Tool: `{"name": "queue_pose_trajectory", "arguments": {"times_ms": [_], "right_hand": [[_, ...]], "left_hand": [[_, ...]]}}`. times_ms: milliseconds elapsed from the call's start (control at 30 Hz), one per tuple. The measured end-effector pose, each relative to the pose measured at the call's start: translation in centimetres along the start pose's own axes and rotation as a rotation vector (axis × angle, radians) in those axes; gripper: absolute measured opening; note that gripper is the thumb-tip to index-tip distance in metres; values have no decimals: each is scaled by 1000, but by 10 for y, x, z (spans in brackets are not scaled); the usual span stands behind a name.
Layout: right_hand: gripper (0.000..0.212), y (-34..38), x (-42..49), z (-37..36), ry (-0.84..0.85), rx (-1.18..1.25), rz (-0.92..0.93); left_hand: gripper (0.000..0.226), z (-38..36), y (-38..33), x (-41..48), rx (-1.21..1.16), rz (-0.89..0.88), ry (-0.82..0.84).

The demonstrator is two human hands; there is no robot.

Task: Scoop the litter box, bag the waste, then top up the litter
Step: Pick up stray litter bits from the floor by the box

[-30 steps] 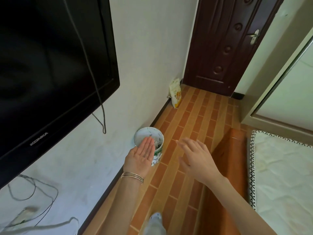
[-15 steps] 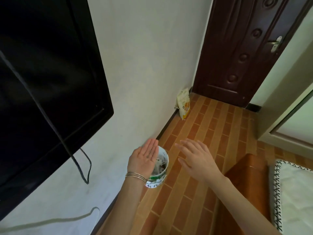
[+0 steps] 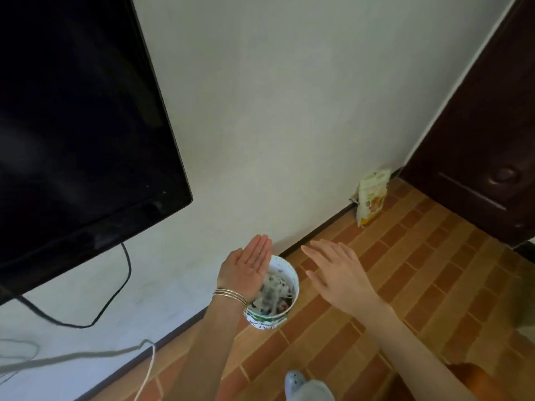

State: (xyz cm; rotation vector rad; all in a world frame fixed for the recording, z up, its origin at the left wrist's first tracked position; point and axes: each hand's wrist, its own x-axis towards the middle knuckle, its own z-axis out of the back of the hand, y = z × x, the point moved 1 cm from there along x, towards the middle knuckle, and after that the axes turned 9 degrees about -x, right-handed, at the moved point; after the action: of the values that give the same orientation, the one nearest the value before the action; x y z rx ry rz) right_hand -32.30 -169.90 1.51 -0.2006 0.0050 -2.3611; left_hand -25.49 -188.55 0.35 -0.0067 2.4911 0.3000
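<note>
Holds left hand (image 3: 246,267) flat, palm up, over the white tub (image 3: 265,319); spreads right hand (image 3: 338,273) wide beside it, both empty.

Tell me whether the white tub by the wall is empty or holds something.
Holds something: the white tub stands upright, lidless, with pale and dark scraps piled inside.

**No words to read**

The white tub (image 3: 267,319) has dark marks low on its side, but they are too blurry to read. The yellow bag (image 3: 372,195) by the wall has print on it, too small to make out.
</note>
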Motion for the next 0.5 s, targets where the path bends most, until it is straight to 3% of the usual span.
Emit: {"name": "queue_pose_trajectory", "arguments": {"times_ms": [100, 300, 500], "right_hand": [[42, -25, 23, -13, -40, 27, 120], [42, -49, 61, -50, -22, 45, 260], [43, -60, 91, -110, 41, 71, 268]], "left_hand": [[46, -11, 4, 16, 99, -202, -21], [43, -3, -1, 56, 95, -284, -5], [42, 19, -19, 115, 103, -295, -99]]}}
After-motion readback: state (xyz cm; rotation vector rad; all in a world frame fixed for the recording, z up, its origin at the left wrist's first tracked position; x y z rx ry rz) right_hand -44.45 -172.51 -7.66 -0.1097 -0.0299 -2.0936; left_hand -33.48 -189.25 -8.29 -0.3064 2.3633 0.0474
